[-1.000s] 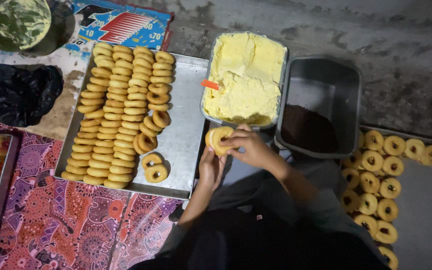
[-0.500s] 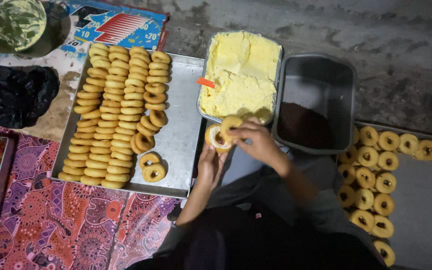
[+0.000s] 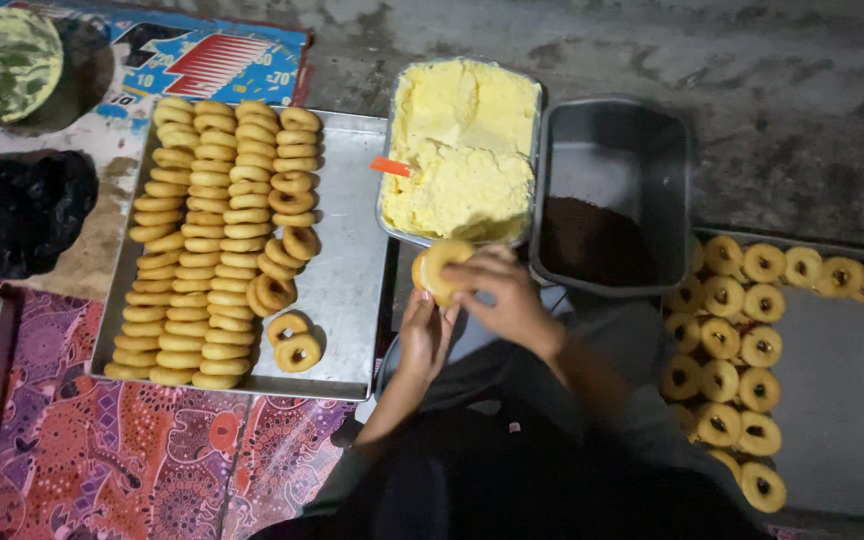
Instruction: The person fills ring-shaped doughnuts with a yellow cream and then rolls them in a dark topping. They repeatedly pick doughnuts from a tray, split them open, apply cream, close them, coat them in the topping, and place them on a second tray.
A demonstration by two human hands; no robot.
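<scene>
Near the centre of the frame both hands met on one ring-shaped donut (image 3: pixel 438 268), held just below the tub of yellow cream. The left hand (image 3: pixel 422 335) came up from below and its fingers (image 3: pixel 422 300) cupped the donut's lower left edge; the right hand (image 3: pixel 507 295) reached in from the right, its fingers (image 3: pixel 472 272) closed over the donut's right side. Both hands were thus grasping the donut, which sat clear of any tray, above the person's dark lap. The cream tub (image 3: pixel 462 150) stood upper centre, heaped with pale yellow cream, and an orange spatula handle (image 3: pixel 390 166) stuck out at its left rim. Just right of it, touching side by side, stood a grey bin (image 3: pixel 617 160) with a dark brown powder (image 3: pixel 592 240) piled in its lower part. To the left lay a metal tray (image 3: pixel 347 270) with donuts stacked on edge in three long rows (image 3: pixel 217 240) along its left half; two donuts (image 3: pixel 294 342) lay flat near its lower middle. At the right of the frame another tray (image 3: pixel 842 390) carried flat donuts (image 3: pixel 732 350) along its left and top edges. A patterned cloth (image 3: pixel 102 460) covered the lower left, and a black bag (image 3: pixel 12 210) lay at the left edge.
</scene>
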